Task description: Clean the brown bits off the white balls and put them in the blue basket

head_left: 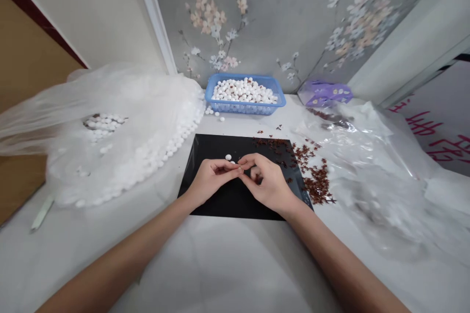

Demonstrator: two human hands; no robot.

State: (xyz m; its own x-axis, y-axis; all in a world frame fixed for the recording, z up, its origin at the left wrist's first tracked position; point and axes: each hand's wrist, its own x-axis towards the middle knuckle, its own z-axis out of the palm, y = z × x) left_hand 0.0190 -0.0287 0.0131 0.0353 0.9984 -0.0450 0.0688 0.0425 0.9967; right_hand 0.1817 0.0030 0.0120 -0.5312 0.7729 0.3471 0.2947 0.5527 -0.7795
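Note:
Over a black mat (pixel 220 201), my left hand (pixel 211 178) and my right hand (pixel 268 183) meet at the fingertips. Both are closed in a pinch, thumb against fingers. Whatever sits between the fingertips is too small and too covered to make out. Just behind the fingers, a white ball (pixel 228 157) lies on the mat, with another partly hidden beside it. Small reddish-brown star-shaped pieces (pixel 317 186) are heaped at the mat's right edge, and some spread onto its far right corner.
A blue basket (pixel 245 107) full of white balls stands at the back by the wall. To the left lies a large translucent bag (pixel 147 122) of white balls. Clear plastic bags (pixel 370 156) cover the right side, near a purple packet (pixel 325 93). The white table (pixel 205 264) shows in front.

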